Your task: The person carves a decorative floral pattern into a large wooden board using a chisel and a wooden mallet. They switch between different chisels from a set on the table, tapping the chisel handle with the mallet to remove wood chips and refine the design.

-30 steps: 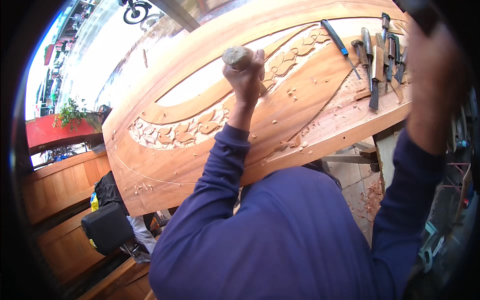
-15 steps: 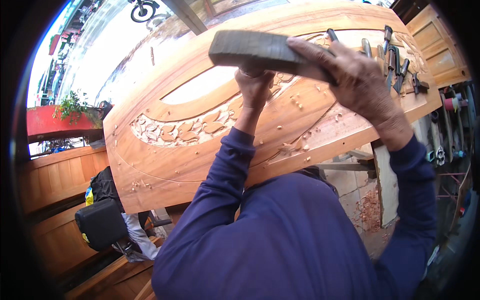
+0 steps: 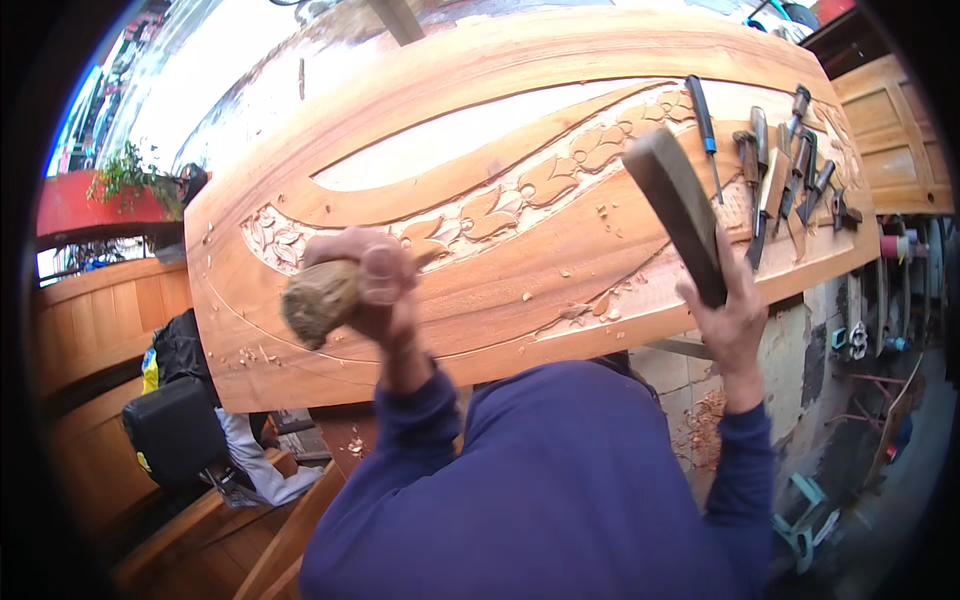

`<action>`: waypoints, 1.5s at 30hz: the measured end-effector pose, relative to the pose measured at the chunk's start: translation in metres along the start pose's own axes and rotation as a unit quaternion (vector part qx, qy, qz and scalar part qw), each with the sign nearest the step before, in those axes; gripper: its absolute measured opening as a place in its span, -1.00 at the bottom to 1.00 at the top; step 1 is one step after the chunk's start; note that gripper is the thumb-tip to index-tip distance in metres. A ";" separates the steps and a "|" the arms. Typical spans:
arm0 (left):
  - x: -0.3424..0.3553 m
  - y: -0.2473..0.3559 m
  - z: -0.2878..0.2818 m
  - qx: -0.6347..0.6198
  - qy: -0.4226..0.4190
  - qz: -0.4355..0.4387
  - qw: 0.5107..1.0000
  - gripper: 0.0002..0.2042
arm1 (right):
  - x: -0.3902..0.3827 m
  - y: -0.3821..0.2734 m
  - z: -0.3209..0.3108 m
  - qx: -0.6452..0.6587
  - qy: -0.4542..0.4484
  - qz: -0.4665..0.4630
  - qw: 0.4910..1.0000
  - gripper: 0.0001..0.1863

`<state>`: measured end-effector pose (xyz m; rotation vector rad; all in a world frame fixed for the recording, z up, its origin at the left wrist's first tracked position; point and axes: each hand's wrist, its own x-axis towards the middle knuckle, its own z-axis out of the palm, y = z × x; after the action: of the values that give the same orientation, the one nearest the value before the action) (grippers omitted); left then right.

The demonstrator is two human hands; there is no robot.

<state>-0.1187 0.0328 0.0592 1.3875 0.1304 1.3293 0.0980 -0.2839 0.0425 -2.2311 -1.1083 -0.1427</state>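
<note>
My left hand (image 3: pixel 382 285) is closed round a carving chisel, its thick wooden handle (image 3: pixel 318 302) with a worn, frayed butt turned toward me. Most of the blade is hidden behind the fingers. This hand is raised over the left part of a carved wooden panel (image 3: pixel 560 310). On the right, my right hand (image 3: pixel 738 325) grips the lower end of a long, dark wooden block mallet (image 3: pixel 675 205), which tilts up and left above the panel. A carved band of leaves and flowers (image 3: pixel 490 215) runs along a curved opening between the hands.
Several chisels (image 3: pixel 765 185) lie grouped at the panel's right, with a blue-and-black handled tool (image 3: pixel 702 120) beside them. Wood chips are scattered over the panel. A black case (image 3: pixel 175 435) stands at lower left, and a panelled door (image 3: pixel 890 125) at far right.
My hands have moved apart: the left, with the chisel, came left and nearer, tipping the butt toward me. The right lowered with the mallet, swinging it more upright. The view shifted slightly.
</note>
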 end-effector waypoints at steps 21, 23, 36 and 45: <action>-0.063 0.029 -0.140 0.606 -0.179 -0.436 0.641 0.02 | -0.084 0.003 0.026 -0.199 -0.033 0.082 0.976 -0.01; -0.061 0.031 -0.138 0.588 -0.162 -0.441 0.658 -0.01 | -0.085 0.003 0.024 -0.176 -0.025 0.090 0.980 -0.01; -0.049 0.029 -0.134 0.600 -0.216 -0.465 0.614 0.10 | -0.061 -0.026 0.020 -0.099 -0.099 0.180 0.974 -0.15; -0.036 0.017 -0.130 0.595 -0.249 -0.479 0.595 0.10 | 0.065 0.007 0.023 0.241 -0.054 0.242 0.938 -0.26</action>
<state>-0.2363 0.0807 0.0119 2.1689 1.3760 -0.3153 0.1406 -0.2298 0.0439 -1.9984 -0.5328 0.4202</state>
